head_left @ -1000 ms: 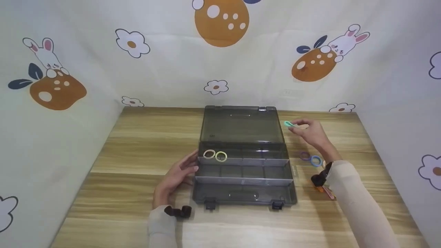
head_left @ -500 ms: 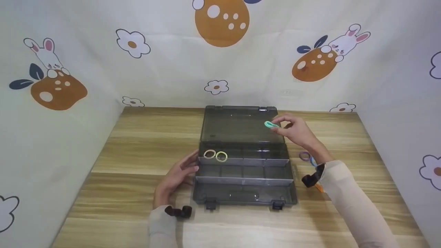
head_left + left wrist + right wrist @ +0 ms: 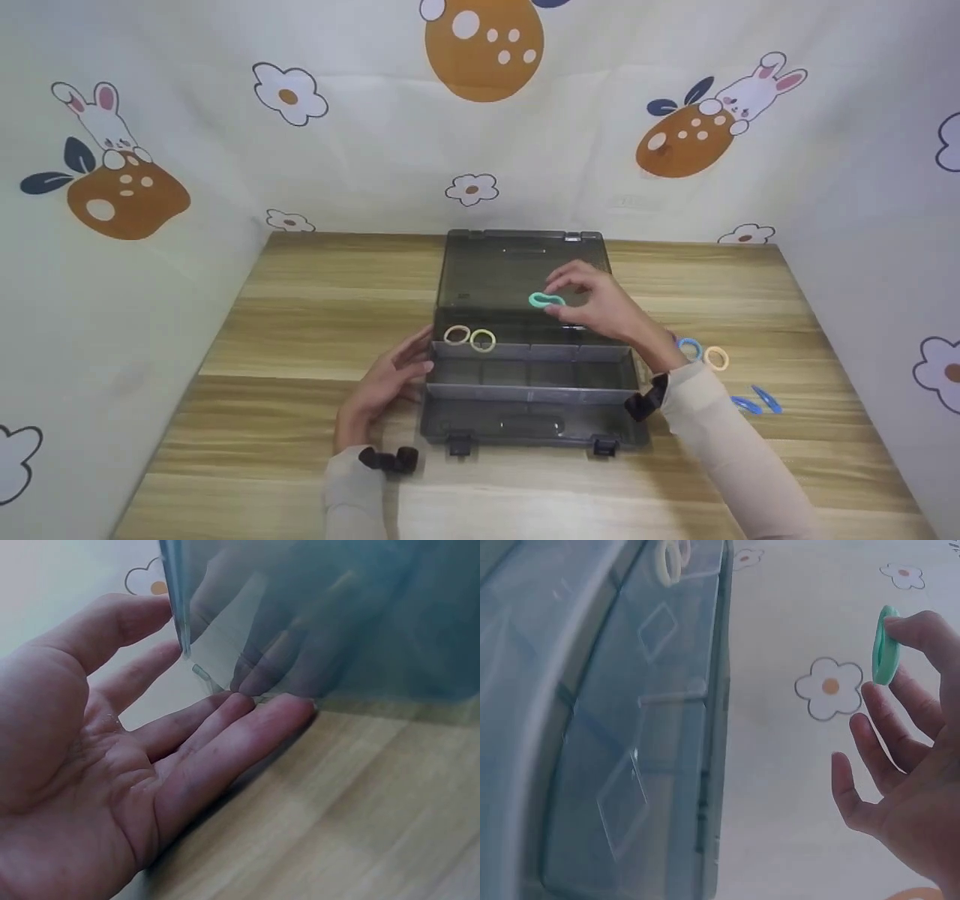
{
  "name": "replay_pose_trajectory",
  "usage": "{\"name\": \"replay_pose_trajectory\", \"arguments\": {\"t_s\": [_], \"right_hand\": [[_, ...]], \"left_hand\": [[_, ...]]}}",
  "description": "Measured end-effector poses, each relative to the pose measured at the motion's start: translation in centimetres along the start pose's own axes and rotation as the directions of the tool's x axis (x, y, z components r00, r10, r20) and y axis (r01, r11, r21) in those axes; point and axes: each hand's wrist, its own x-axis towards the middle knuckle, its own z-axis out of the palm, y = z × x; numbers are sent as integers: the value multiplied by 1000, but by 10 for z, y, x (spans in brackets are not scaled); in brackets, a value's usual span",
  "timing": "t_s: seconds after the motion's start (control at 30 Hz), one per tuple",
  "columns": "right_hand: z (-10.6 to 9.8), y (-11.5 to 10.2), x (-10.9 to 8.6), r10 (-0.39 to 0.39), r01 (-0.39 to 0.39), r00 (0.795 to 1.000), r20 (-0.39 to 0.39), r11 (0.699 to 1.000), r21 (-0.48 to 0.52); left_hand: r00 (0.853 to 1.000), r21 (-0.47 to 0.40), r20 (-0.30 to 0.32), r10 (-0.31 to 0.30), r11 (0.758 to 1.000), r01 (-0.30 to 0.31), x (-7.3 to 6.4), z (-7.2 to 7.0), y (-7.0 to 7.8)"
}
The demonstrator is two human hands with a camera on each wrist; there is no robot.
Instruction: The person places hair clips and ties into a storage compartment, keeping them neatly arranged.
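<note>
While the left hand (image 3: 386, 382) stays against the near-left side of the box (image 3: 480, 430), its fingers extended and loose with the tips touching the wall, the right forearm has swung left across the box. That shift has brought two blue clips (image 3: 766, 399) into view on the table, lying nearer than a blue ring (image 3: 700, 346) and an orange ring (image 3: 727, 361). A yellow ring (image 3: 484, 351) and a pale pink ring (image 3: 454, 344) sit side by side at the left of the rear row, though the tinted plastic makes their exact footing hard to judge. The right hand (image 3: 600, 304), thumb and fingertip pinching the green ring (image 3: 535, 300), has come down from over the open lid (image 3: 517, 270) to about the hinge line. As I judge it, the carry is nearly done but the green ring is not yet placed, being held above the box.
</note>
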Motion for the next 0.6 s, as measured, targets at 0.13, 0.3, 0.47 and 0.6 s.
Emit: {"name": "replay_pose_trajectory", "arguments": {"t_s": [0.13, 0.3, 0.47, 0.6], "right_hand": [[17, 0, 0, -27, 27, 1000, -6, 1000, -5], [32, -1, -2, -24, 24, 1000, 10, 1000, -13], [42, -1, 1, -21, 22, 1000, 19, 999, -42], [48, 1, 5, 3, -2, 999, 41, 999, -41]], "left_hand": [[1000, -16, -7, -27, 1000, 26, -1, -1, 1], [1000, -12, -3, -16, 1000, 16, -1, 0, 1], [1000, -15, -4, 8, 1000, -8, 0, 1, 2], [1000, -20, 7, 17, 1000, -17, 0, 0, 0]]}}
